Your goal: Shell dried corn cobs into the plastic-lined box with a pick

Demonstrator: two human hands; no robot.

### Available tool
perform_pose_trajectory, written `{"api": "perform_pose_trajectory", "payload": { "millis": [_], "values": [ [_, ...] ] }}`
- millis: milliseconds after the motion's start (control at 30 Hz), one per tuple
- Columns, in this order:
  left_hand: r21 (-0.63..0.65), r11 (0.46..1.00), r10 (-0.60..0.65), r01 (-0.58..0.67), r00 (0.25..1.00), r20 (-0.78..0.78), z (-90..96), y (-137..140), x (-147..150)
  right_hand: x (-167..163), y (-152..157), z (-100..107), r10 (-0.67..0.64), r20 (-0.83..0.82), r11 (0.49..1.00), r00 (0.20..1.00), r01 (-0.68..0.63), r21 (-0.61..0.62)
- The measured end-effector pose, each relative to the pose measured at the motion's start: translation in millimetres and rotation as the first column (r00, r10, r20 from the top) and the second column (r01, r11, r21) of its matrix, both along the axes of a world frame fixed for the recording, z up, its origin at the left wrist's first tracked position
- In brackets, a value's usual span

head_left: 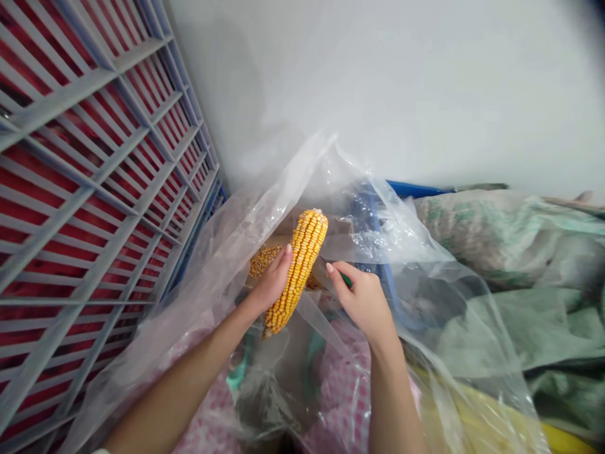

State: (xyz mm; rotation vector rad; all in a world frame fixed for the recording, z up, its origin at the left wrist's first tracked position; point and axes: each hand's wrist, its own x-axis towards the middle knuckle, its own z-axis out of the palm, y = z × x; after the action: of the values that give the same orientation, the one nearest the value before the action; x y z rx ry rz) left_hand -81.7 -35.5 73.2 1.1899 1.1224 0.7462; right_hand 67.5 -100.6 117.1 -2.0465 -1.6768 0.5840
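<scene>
An ear of dried yellow corn [302, 265] is tilted in front of me, its rows of kernels full on the side I see. My left hand [275, 277] is closed around the lower part of the cob, thumb along its left side. Just right of the cob, my right hand [359, 293] is closed on a small green-handled tool [346, 280]. A thin dark shaft runs from it to the cob; its tip is hidden. Behind the cob, loose corn kernels [263, 260] lie in a heap inside a clear plastic sheet [283, 202].
A grey slatted plastic crate [137, 214] with red material behind it rises at left. A white wall [378, 82] stands ahead. Blue crate parts [385, 284] show through the plastic. Stuffed sacks [496, 233] lie at right, with yellow material [562, 438] below.
</scene>
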Motion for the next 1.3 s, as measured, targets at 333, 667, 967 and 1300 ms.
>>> {"api": "perform_pose_trajectory", "payload": {
  "millis": [333, 667, 967, 1300],
  "values": [
    [0.208, 0.959, -0.131, 0.192, 0.952, -0.276, -12.0, 0, 1, -4, 1, -6, 0.032, 0.212, 0.996, 0.977, -0.013, -0.087],
    [0.240, 0.964, -0.016, 0.113, 0.927, -0.374, -23.5, -1, 3, -34, 11, -26, -0.151, 0.278, 0.981, 0.949, 0.179, -0.076],
    [0.186, 0.979, 0.138, -0.079, 0.935, -0.327, -20.1, -1, 5, -76, 18, -47, -0.311, 0.202, 0.942, 0.929, 0.329, -0.063],
    [0.027, 0.999, 0.031, -0.027, 0.991, -0.128, -23.0, 12, -4, -35, 26, -27, -0.361, -0.871, 0.930, 0.332, 0.064, -0.361]
  ]
}}
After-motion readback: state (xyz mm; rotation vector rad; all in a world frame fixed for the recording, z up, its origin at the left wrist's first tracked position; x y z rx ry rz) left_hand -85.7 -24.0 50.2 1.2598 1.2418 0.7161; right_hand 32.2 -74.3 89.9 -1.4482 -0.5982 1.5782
